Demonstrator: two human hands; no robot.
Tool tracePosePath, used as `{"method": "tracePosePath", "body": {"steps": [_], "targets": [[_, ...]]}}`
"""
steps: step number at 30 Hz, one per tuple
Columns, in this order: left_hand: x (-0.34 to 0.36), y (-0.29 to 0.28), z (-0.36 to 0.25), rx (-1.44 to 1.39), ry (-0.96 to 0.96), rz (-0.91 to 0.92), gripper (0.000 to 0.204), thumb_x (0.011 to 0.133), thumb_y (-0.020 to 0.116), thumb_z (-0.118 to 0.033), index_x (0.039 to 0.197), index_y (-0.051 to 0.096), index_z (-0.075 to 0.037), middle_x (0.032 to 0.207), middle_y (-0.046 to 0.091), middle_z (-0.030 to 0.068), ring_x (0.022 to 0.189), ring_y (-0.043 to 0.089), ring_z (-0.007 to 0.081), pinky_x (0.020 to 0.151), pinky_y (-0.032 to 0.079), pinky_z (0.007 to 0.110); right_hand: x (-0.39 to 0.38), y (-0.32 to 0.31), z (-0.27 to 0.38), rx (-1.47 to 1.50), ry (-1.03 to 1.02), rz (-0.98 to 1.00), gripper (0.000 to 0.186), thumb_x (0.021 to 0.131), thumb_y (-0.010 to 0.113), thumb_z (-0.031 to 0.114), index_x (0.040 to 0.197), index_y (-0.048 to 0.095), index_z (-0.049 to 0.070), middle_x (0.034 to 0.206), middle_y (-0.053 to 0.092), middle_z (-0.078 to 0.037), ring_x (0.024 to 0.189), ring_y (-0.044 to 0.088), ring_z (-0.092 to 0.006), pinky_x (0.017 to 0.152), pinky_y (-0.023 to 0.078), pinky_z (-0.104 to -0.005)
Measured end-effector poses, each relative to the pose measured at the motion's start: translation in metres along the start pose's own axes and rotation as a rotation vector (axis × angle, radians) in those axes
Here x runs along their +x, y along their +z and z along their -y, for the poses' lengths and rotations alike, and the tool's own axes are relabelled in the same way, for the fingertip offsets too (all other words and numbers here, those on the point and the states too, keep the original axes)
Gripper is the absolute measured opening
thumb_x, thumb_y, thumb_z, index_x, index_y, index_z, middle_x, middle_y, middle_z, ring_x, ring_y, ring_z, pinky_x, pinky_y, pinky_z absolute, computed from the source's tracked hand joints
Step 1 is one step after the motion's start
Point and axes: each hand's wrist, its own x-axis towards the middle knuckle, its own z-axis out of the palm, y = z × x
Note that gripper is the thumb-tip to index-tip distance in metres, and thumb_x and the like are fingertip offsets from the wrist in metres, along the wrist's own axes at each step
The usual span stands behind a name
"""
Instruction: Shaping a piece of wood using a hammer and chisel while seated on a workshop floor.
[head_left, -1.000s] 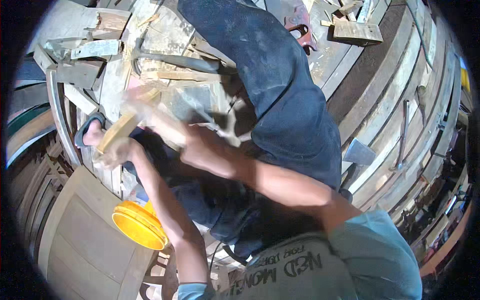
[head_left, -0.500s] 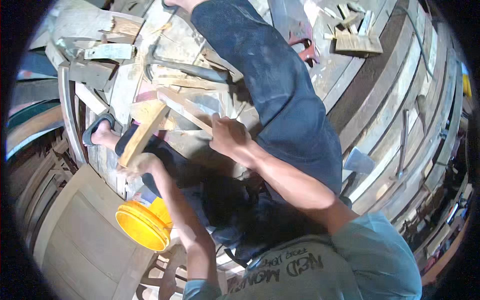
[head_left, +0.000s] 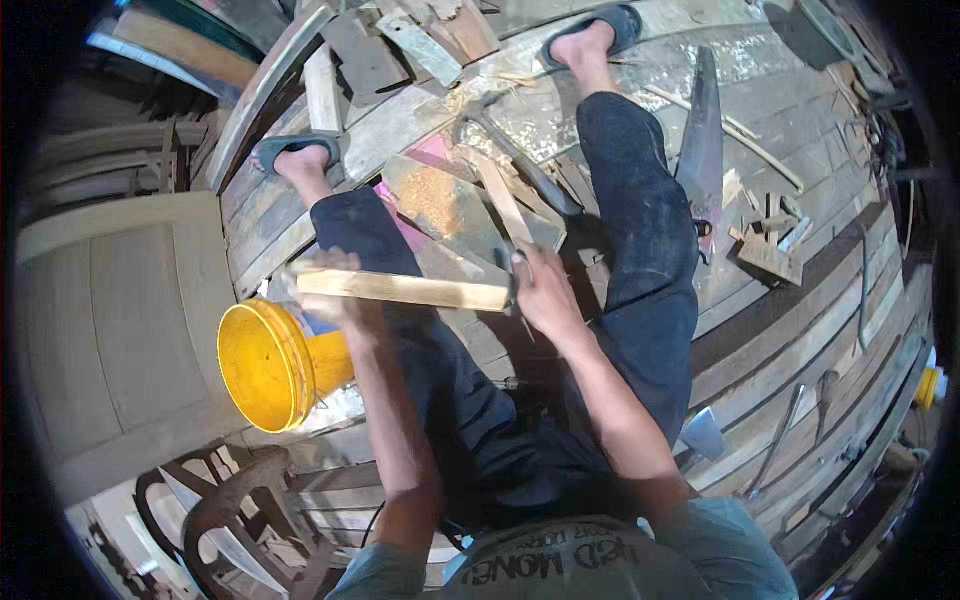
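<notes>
Closed around one end of a pale, straight wooden stick point(head_left: 420, 289), my left hand point(head_left: 345, 285) is partly blurred. The stick lies nearly level across my lap, its other end close to my right hand point(head_left: 545, 292). My right hand is closed on the lower end of a second wooden stick point(head_left: 497, 195), which points away from me over the floor. A small dark piece point(head_left: 512, 283) shows beside the right fingers; its kind is unclear. Beyond the sticks lies a board point(head_left: 480, 215) with sawdust point(head_left: 425, 197) on it.
A hammer-like tool point(head_left: 520, 160) with a curved head lies between my feet. A handsaw point(head_left: 703, 140) rests beyond my right leg, near wood offcuts point(head_left: 770, 255). The yellow bucket point(head_left: 262, 370) stands left, by a wooden panel point(head_left: 130, 320). Planks point(head_left: 790, 370) lie on the right.
The left-hand stick has swung from steeply slanted to nearly level, with its free end toward my right hand. The right-hand stick now points more straight ahead. My view has turned and shifted.
</notes>
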Motion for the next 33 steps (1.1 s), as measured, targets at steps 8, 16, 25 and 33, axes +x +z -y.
{"method": "tracePosePath", "body": {"steps": [8,16,25,33], "targets": [[-0.024,0.077,-0.006,-0.164,-0.368,-0.050,0.054,0.096,0.025,-0.055,0.083,0.052,-0.011,0.057,0.048,0.0030,0.045,0.047,0.0167,0.042,0.042,0.030,-0.008,-0.018,0.031,0.680,-0.015,0.792,0.041,0.098,0.050,0.032,0.120,0.053,-0.002,0.089,0.059,-0.004,0.077,0.055,-0.0095,0.069,0.046,-0.0253],[-0.064,0.092,0.021,0.279,-0.349,0.301,0.065,0.098,0.026,-0.056,0.134,0.041,-0.004,0.121,0.057,0.0126,0.107,0.056,0.0197,0.092,0.044,0.034,-0.010,-0.011,0.027,0.825,-0.092,0.506,0.049,0.100,0.046,0.026,0.142,0.033,0.003,0.092,0.055,-0.004,0.073,0.049,-0.0094,0.065,0.045,-0.0247],[-0.094,0.091,0.012,0.492,-0.495,0.685,0.047,0.096,0.049,-0.019,0.135,0.037,0.003,0.129,0.054,0.0146,0.117,0.052,0.0200,0.102,0.038,0.032,-0.007,-0.004,0.026,0.855,-0.021,0.535,0.056,0.100,0.047,0.024,0.147,0.023,0.005,0.102,0.051,-0.002,0.085,0.051,-0.0103,0.076,0.044,-0.0254],[-0.094,0.096,-0.004,0.391,-0.549,0.773,0.059,0.086,0.059,-0.014,0.137,0.035,0.004,0.135,0.049,0.0160,0.123,0.047,0.0213,0.105,0.035,0.034,-0.004,-0.006,0.022,0.939,0.005,0.670,0.067,0.095,0.054,0.017,0.148,0.018,0.001,0.143,0.037,-0.011,0.128,0.038,-0.0183,0.102,0.034,-0.0296]]}}
